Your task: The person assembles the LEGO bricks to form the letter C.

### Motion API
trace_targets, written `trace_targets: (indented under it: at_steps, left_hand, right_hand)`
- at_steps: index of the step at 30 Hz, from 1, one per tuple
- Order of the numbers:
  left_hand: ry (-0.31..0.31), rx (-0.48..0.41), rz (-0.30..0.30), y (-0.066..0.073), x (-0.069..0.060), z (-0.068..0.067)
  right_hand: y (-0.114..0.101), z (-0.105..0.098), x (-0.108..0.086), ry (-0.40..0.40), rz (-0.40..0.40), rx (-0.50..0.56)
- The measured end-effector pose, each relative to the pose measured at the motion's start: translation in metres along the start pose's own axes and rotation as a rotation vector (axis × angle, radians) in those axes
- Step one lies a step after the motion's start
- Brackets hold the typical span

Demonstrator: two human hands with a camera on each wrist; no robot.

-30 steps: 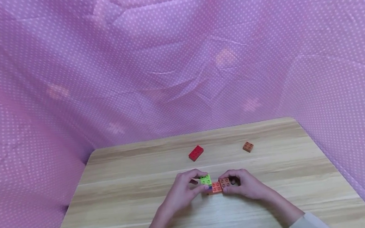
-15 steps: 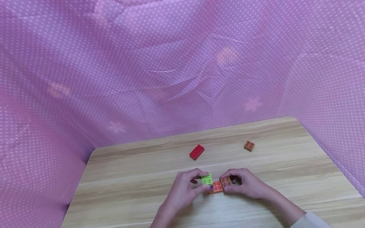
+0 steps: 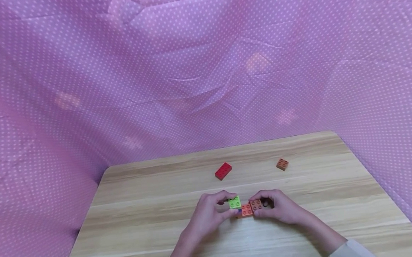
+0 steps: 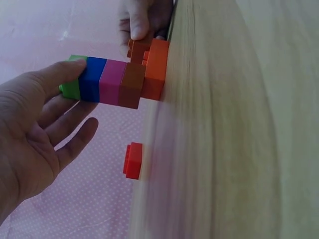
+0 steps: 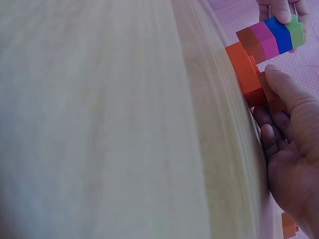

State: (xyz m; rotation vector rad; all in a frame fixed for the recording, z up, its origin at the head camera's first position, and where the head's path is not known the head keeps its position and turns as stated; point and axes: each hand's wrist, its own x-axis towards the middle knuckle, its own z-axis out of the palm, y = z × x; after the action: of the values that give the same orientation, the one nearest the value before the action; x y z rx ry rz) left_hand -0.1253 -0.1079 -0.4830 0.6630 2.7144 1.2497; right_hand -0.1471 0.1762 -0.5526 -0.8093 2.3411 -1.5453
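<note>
Spreading in creased folds, a dotted pink cloth (image 3: 202,77) rises behind and on both sides of the wood-grain bench (image 3: 140,220). Of the two hands, the left hand (image 3: 206,217) pinches the upper end of a stack (image 4: 110,81) between thumb and fingers; the right hand (image 3: 280,209) likewise pinches a brown brick (image 3: 256,205). From the top, the stack runs green, blue, pink, brown, standing at the left end of an orange brick (image 3: 246,210); the brown brick is at its right end. Farther back lie a red brick (image 3: 223,171) and, smaller, a loose brown brick (image 3: 282,164), well apart. Any lettering on the bricks is too small to read.
</note>
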Motion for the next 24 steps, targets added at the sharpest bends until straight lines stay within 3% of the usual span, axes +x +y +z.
trace_targets:
  at_steps: [11, 17, 24]
  left_hand:
    - [0.032, 0.053, 0.039, -0.0019, -0.0014, 0.0026]
    - [0.050, 0.081, 0.032, -0.0008, -0.0028, 0.0024]
    - [0.022, 0.006, -0.002, 0.0007, -0.0017, 0.0026]
  right_hand:
    - [0.0017, 0.0005, 0.0004, -0.002, 0.001, 0.001]
    - [0.0024, 0.0005, 0.0015, -0.005, 0.017, -0.003]
    - [0.0016, 0.0006, 0.0011, -0.002, 0.011, 0.004]
